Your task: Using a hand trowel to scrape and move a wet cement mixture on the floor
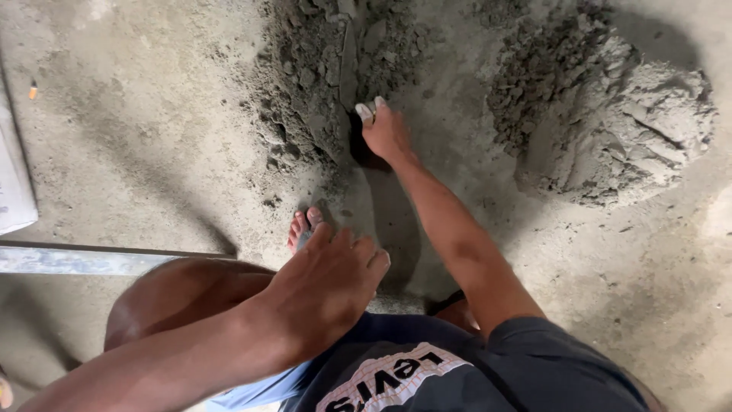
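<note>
My right hand (385, 133) reaches forward and is closed on the handle of a trowel (348, 65). The trowel's narrow blade lies in a lumpy pile of damp grey mortar mix (305, 84) on the concrete floor. My left hand (328, 286) rests flat on my bent left knee (175, 294), fingers slightly apart, holding nothing. I am squatting, and my toes (301, 227) show just beyond the left hand.
A second, larger heap of grey sand mix (633, 130) sits at the right. A flat metal bar (76, 261) lies along the floor at the left, with a white sack (11, 175) at the left edge. A cigarette butt (33, 91) lies far left.
</note>
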